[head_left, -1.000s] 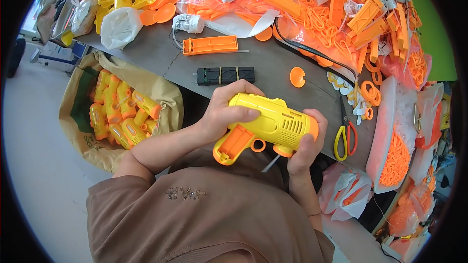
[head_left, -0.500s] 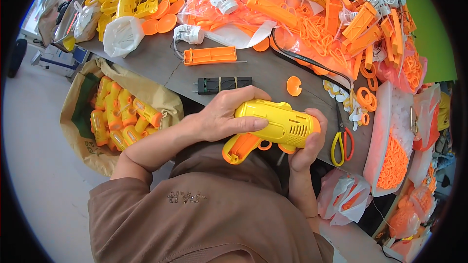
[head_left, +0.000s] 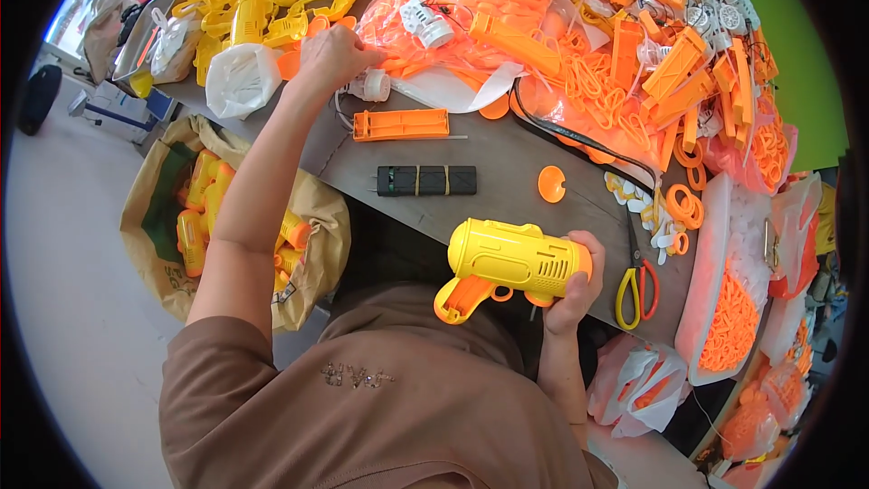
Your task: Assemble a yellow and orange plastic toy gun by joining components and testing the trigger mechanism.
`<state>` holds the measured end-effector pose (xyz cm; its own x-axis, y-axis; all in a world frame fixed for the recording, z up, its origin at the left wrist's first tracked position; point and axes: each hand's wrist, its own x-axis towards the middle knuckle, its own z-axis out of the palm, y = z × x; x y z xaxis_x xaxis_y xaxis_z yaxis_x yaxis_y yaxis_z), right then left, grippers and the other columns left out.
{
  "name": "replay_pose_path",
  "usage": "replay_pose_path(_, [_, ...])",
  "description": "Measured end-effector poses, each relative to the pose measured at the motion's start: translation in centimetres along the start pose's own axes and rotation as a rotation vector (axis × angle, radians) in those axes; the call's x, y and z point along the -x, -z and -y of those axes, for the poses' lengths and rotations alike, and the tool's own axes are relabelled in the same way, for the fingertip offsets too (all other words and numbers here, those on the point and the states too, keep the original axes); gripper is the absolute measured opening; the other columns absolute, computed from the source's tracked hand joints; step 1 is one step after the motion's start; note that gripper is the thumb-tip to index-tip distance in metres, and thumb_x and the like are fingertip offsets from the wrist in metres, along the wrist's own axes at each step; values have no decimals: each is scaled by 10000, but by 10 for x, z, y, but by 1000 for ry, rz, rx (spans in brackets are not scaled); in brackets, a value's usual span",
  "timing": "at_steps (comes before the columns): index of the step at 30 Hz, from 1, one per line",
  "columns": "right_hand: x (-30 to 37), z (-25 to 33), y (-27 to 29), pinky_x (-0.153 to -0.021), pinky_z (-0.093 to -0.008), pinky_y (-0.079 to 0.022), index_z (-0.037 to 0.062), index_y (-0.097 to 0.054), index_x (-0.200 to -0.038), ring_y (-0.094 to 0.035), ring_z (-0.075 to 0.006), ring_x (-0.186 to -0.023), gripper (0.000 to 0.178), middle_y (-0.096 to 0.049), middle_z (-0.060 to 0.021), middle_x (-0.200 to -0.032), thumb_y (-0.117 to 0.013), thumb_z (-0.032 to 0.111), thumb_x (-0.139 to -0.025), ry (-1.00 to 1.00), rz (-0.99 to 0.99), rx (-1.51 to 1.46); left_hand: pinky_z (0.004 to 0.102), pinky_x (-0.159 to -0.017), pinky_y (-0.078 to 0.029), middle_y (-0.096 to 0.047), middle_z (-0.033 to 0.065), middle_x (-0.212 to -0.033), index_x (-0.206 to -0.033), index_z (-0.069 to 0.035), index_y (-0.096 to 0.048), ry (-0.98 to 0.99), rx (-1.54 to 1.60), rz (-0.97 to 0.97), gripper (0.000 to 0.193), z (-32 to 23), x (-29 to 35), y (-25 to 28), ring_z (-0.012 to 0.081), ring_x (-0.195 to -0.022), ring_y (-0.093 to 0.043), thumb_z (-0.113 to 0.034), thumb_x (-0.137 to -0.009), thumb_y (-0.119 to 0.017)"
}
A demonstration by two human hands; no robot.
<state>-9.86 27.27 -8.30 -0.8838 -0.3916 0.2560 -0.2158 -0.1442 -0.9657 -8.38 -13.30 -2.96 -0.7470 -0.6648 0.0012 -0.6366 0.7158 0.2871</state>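
My right hand [head_left: 577, 285] is wrapped round the orange front end of a yellow toy gun [head_left: 507, 254], held just in front of the table edge. The gun's orange handle [head_left: 463, 297] hangs down at its left. My left arm stretches to the back left, and my left hand [head_left: 333, 56] is over the orange discs [head_left: 290, 64], which it partly covers. Its fingertips are hidden, so any grip there does not show. A white motor unit [head_left: 371, 86] lies right beside the left hand, with an orange battery tray [head_left: 401, 124] in front.
A black pack with bands [head_left: 425, 180] and a notched orange disc [head_left: 551, 184] lie on the table [head_left: 507, 149]. Scissors [head_left: 638, 285] sit at the right edge. Bags of orange parts [head_left: 471, 0] fill the back. A sack [head_left: 317, 217] of yellow-orange bodies stands lower left.
My left hand has let go of the toy gun and moved to the orange discs at the back left. My right hand keeps hold of the gun, now slightly lower in view.
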Motion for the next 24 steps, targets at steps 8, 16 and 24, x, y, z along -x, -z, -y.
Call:
replay_pose_path(8, [0,-1,1,-754,-278,-432,-40,-475,-1129,-545,-173,-841,594,-542,-120,-950,-488,492,-866,32,12,56,385,-765,-499,-691,136,-811,-848,-69,-718,104,169,-69,392,2,-19,-18,284,-836,-656,-431,-698,-694])
replay_pose_path(16, [-1,-3,2,-757,-279,-433,-39,-476,-1131,-548,-170,-841,590,-544,-116,-947,-485,489,-868,15,9,33,385,-773,-504,-684,152,-838,-836,-61,-701,131,113,-121,330,10,-18,-11,296,-854,-651,-363,-709,-669])
replay_pose_path(24, [1,0,6,-746,-270,-448,-39,-473,-1146,-568,-166,-835,586,-563,-110,-938,-495,474,-864,-15,18,4,397,-675,-482,-648,176,-754,-773,6,-624,-19,79,-162,194,20,40,39,311,-764,-636,-166,-689,-659])
